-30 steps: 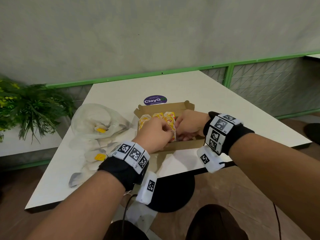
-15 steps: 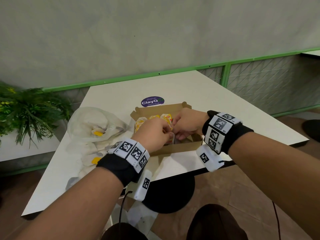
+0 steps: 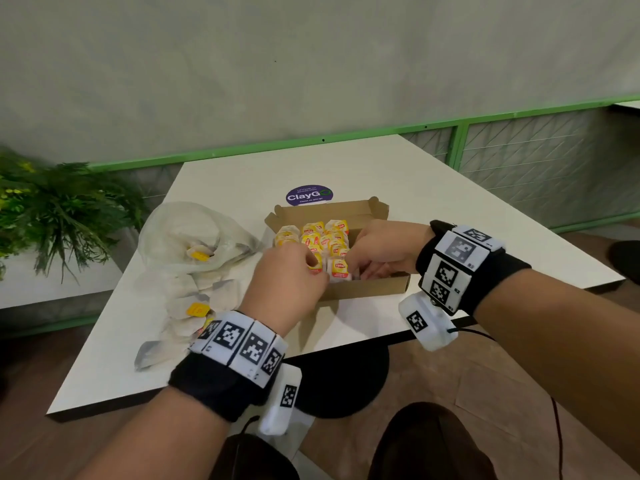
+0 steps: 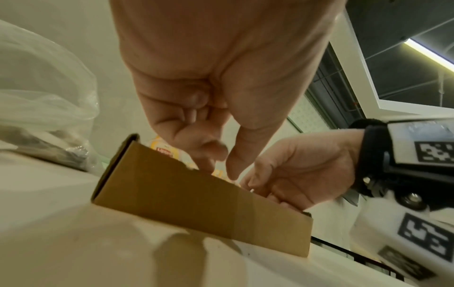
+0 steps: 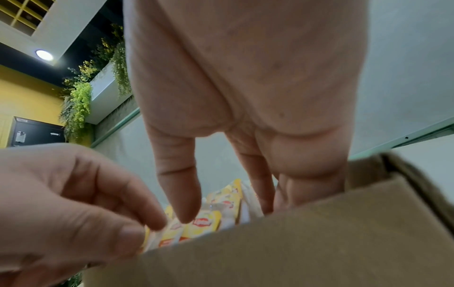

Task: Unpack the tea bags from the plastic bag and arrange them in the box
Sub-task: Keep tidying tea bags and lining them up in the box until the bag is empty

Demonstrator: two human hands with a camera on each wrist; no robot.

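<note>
Since the earlier picture, the left hand (image 3: 289,275) has slid down and left in the frame, so more tea bags (image 3: 320,239) show in the box (image 3: 367,289). Both hands stay over the box in the middle of the frame, likely to keep the rows neat. The left grip curls, fingertips (image 4: 211,153) pinching at a tea bag by the near wall. The right hand (image 3: 382,249) has straight fingers (image 5: 179,194) reaching down, touching the packs, holding nothing. The plastic bag (image 3: 187,244), with more tea bags, lies on the desk (image 3: 450,202) at left.
</note>
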